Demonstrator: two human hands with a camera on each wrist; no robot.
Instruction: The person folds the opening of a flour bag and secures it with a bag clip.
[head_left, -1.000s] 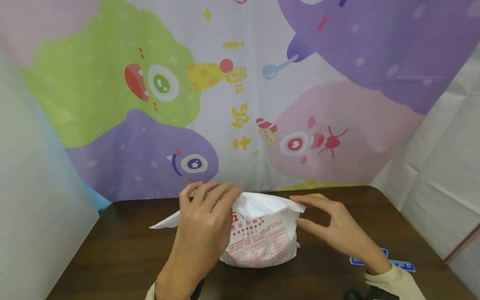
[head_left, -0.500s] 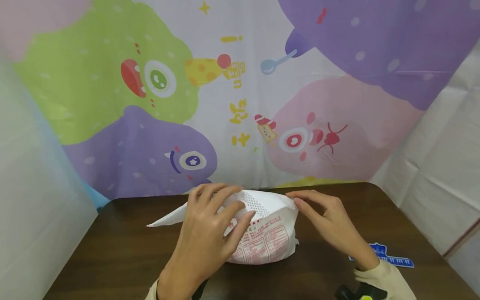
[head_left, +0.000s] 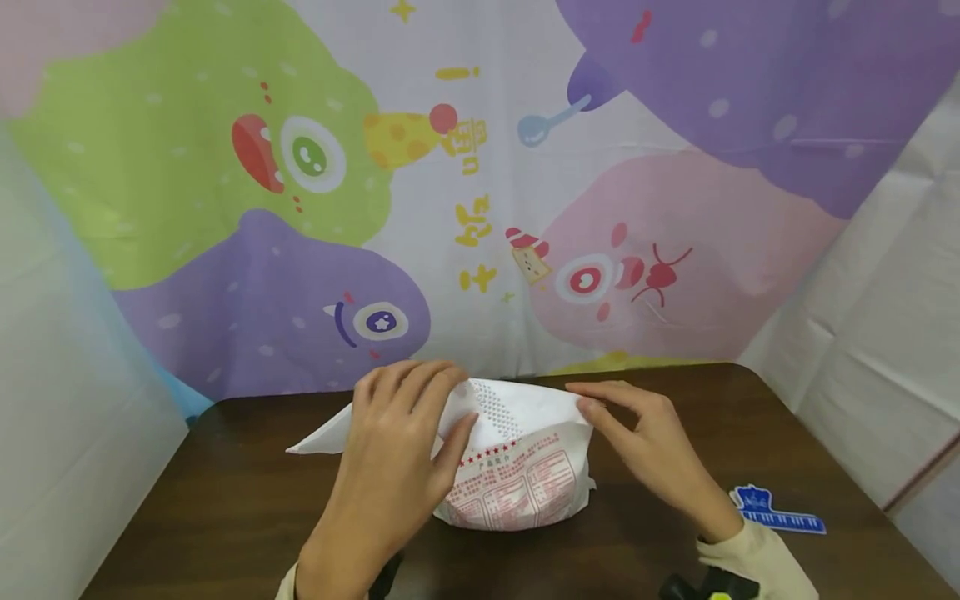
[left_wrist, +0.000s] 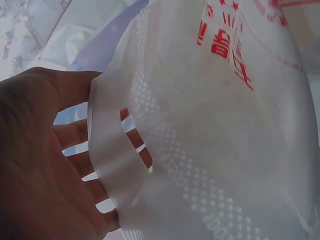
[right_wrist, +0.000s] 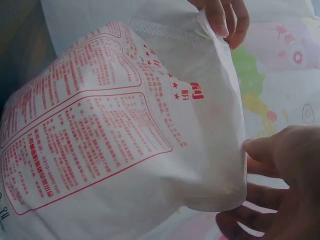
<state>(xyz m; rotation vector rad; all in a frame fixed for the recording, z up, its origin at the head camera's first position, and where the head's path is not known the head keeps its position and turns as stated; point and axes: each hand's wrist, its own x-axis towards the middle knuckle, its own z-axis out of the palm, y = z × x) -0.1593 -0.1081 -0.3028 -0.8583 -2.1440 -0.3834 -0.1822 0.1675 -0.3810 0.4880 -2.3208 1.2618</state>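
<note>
A plump white flour bag (head_left: 517, 492) with red print stands on the dark wooden table in the head view. Its plain white upper part (head_left: 513, 404), crossed by a dotted band, leans over the front. My left hand (head_left: 393, 450) grips the top edge at the left, thumb apart from the other fingers. In the left wrist view, fingers show through a cut-out slot (left_wrist: 136, 140) in the bag's top (left_wrist: 200, 125). My right hand (head_left: 648, 433) pinches the upper right corner between thumb and index finger. The right wrist view shows both hands along the rim of the bag (right_wrist: 100, 125).
A blue flat piece (head_left: 783, 518) with a piano-key strip lies on the table (head_left: 645, 550), beside my right wrist. Behind the table hangs a cartoon-printed cloth (head_left: 480, 333). White sheets (head_left: 862, 333) close off the sides.
My right thumb has come up to the corner beside the index finger. My left hand has shifted its hold along the top edge, and the upper part now covers the topmost red lettering.
</note>
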